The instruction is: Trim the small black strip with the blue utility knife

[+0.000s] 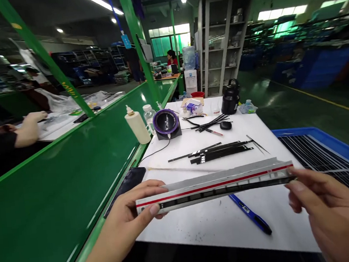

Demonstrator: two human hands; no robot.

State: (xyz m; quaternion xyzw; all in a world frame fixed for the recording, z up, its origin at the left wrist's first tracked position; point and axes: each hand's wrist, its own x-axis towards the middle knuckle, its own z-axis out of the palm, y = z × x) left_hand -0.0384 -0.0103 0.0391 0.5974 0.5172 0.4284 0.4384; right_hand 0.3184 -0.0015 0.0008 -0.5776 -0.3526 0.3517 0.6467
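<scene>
I hold a long silver metal bar (218, 180) with a red stripe and a black strip along its front, level above the white table (207, 222). My left hand (125, 229) grips its left end, thumb pressed on the front face. My right hand (331, 211) pinches the right end with its fingertips. A blue pen (250, 215) lies on the table just under the bar. Several thin black strips (219, 150) lie farther back, with metal tweezers (257, 144) beside them.
A green conveyor belt (59, 182) runs along the left. A dark phone (126, 186) lies at the table's left edge. Farther back stand a white squeeze bottle (137, 126), a round purple-rimmed device (166, 123) and a black flask (230, 97). A blue crate (332, 154) of strips sits right. Another person's hands (29, 127) work at far left.
</scene>
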